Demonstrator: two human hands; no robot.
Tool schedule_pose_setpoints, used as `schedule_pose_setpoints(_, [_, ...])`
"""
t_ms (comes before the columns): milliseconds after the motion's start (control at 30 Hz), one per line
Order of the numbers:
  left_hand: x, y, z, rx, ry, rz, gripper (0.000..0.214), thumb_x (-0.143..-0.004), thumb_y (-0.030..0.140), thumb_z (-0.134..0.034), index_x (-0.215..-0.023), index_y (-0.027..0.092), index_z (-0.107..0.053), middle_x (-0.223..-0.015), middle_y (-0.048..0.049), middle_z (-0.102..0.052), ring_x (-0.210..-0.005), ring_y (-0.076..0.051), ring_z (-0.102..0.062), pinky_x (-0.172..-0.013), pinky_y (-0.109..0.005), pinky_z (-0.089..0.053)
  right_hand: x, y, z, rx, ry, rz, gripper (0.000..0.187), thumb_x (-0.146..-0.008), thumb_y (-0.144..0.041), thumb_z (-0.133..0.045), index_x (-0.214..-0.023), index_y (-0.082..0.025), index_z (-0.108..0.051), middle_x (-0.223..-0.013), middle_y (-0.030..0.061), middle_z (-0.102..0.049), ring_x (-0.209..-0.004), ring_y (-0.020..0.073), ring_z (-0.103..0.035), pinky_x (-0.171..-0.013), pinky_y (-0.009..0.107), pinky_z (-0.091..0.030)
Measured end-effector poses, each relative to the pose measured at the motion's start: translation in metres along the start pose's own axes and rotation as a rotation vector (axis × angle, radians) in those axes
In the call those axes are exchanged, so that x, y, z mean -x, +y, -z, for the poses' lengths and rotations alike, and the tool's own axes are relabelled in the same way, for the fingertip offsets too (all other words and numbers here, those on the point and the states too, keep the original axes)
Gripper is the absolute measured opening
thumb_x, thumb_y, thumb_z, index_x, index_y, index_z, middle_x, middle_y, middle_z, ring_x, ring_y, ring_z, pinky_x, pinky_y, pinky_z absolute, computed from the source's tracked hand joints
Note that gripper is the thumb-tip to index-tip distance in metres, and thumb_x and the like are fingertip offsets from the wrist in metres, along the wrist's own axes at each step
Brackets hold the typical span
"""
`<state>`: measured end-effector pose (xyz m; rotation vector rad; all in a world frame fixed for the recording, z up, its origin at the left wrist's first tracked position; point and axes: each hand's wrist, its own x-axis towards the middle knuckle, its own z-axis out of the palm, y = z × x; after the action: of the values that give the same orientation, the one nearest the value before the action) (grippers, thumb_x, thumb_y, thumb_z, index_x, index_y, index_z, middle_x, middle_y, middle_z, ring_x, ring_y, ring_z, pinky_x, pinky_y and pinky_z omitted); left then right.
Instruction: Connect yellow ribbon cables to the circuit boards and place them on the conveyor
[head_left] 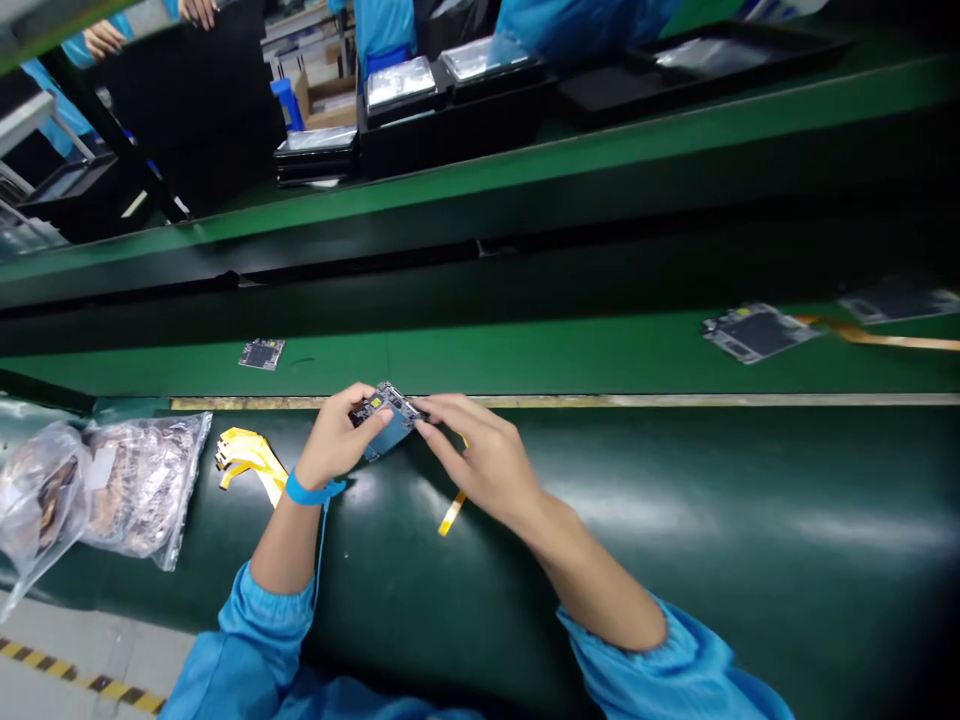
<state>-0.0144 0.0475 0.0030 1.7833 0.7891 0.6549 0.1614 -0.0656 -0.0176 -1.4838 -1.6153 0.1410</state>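
My left hand grips a small circuit board, tilted, with its thumb across the board's blue-grey face. A blue wrist strap with a cord circles that wrist. At the board's right corner, my right hand pinches with thumb and fingertips. A yellow flex cable runs behind this hand, its loose end hanging below the fingers; the end at the fingertips is hidden. More yellow flex cables lie in a bunch left of my left wrist.
On the green ledge lie a board at left and another board at right with an orange cable. Plastic bags sit at far left. Above, a shelf carries black trays with wrapped items; co-workers in blue stand behind it.
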Motion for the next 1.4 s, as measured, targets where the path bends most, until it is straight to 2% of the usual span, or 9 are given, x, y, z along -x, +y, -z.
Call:
schedule_pose_setpoints(167, [0.0, 0.002, 0.0, -0.048, 0.089, 0.049, 0.021, -0.088, 0.038, -0.067, -0.088, 0.017, -0.066, -0.079, -0.0018, -0.064, -0.071, -0.015, -0.055, -0.067, -0.027, -0.044, 0.008, -0.011, -0.009, 0.351, -0.038, 0.122, 0.035, -0.11, -0.027, -0.048, -0.135, -0.009, -0.065, -0.125, 0.0158, -0.073, -0.104, 0.0291, -0.072, -0.084, 0.042, -0.063])
schedule_pose_setpoints(300, [0.0, 0.005, 0.004, -0.047, 0.102, 0.07, 0.021, -0.088, 0.037, -0.067, -0.086, 0.016, -0.066, -0.077, -0.0013, -0.063, -0.068, -0.014, -0.052, -0.064, -0.026, -0.042, 0.011, -0.015, -0.014, 0.368, -0.056, 0.118, 0.04, -0.11, -0.026, -0.047, -0.142, -0.006, -0.059, -0.131, 0.0177, -0.07, -0.107, 0.0305, -0.071, -0.083, 0.044, -0.063])
schedule_pose_setpoints(500, [0.002, 0.006, 0.004, -0.008, 0.097, 0.09, 0.023, -0.087, 0.039, -0.069, -0.084, 0.017, -0.066, -0.075, -0.0012, -0.061, -0.068, -0.015, -0.052, -0.064, -0.027, -0.042, 0.013, -0.017, -0.012, 0.33, -0.064, 0.096, 0.044, -0.109, -0.026, -0.05, -0.15, -0.011, -0.054, -0.134, 0.0178, -0.069, -0.109, 0.0302, -0.071, -0.086, 0.044, -0.063])
schedule_pose_setpoints(800, [0.003, 0.009, 0.006, 0.015, 0.102, 0.086, 0.022, -0.088, 0.039, -0.069, -0.086, 0.017, -0.066, -0.076, -0.0016, -0.061, -0.068, -0.015, -0.052, -0.064, -0.027, -0.043, 0.013, -0.014, -0.009, 0.055, -0.044, 0.042, 0.036, -0.108, -0.026, -0.053, -0.142, -0.02, -0.065, -0.135, 0.0125, -0.069, -0.118, 0.0282, -0.071, -0.096, 0.045, -0.064])
schedule_pose_setpoints(867, [0.003, 0.008, 0.008, 0.042, 0.062, 0.079, 0.022, -0.088, 0.038, -0.07, -0.085, 0.017, -0.065, -0.076, -0.0014, -0.062, -0.068, -0.015, -0.052, -0.064, -0.026, -0.043, 0.013, -0.013, -0.004, -0.079, -0.045, -0.044, 0.034, -0.108, -0.028, -0.055, -0.139, -0.021, -0.067, -0.13, 0.0108, -0.072, -0.115, 0.0273, -0.072, -0.096, 0.043, -0.064])
schedule_pose_setpoints(967, [0.004, 0.007, 0.011, 0.104, -0.06, 0.073, 0.022, -0.089, 0.037, -0.072, -0.085, 0.017, -0.065, -0.077, -0.0014, -0.062, -0.07, -0.015, -0.055, -0.065, -0.026, -0.044, 0.009, -0.013, 0.009, -0.306, -0.072, -0.286, 0.033, -0.105, -0.032, -0.059, -0.135, -0.022, -0.069, -0.112, 0.0076, -0.078, -0.102, 0.0253, -0.076, -0.089, 0.039, -0.066])
schedule_pose_setpoints(1067, [0.004, 0.008, 0.014, 0.135, -0.184, 0.072, 0.024, -0.089, 0.039, -0.074, -0.084, 0.017, -0.065, -0.079, -0.0024, -0.064, -0.071, -0.015, -0.056, -0.065, -0.026, -0.045, 0.003, -0.014, 0.022, -0.508, -0.163, -0.445, 0.022, -0.099, -0.038, -0.066, -0.108, -0.023, -0.079, -0.095, 0.0051, -0.079, -0.086, 0.0226, -0.077, -0.079, 0.034, -0.066])
schedule_pose_setpoints(1233, [0.003, 0.011, 0.015, 0.124, -0.268, 0.035, 0.028, -0.089, 0.044, -0.075, -0.083, 0.017, -0.066, -0.079, -0.0031, -0.064, -0.071, -0.015, -0.055, -0.066, -0.027, -0.045, -0.004, -0.016, 0.029, -0.644, -0.248, -0.554, 0.026, -0.09, -0.046, -0.075, -0.09, -0.02, -0.08, -0.078, 0.0056, -0.075, -0.067, 0.0186, -0.071, -0.061, 0.027, -0.059])
schedule_pose_setpoints(1400, [0.004, 0.014, 0.014, 0.133, -0.306, 0.043, 0.023, -0.087, 0.039, -0.075, -0.082, 0.018, -0.066, -0.076, -0.0018, -0.062, -0.066, -0.014, -0.051, -0.062, -0.026, -0.042, -0.004, -0.016, 0.028, -0.699, -0.283, -0.558, 0.024, -0.089, -0.042, -0.074, -0.083, -0.019, -0.079, -0.068, 0.0037, -0.07, -0.064, 0.0154, -0.067, -0.059, 0.024, -0.056])
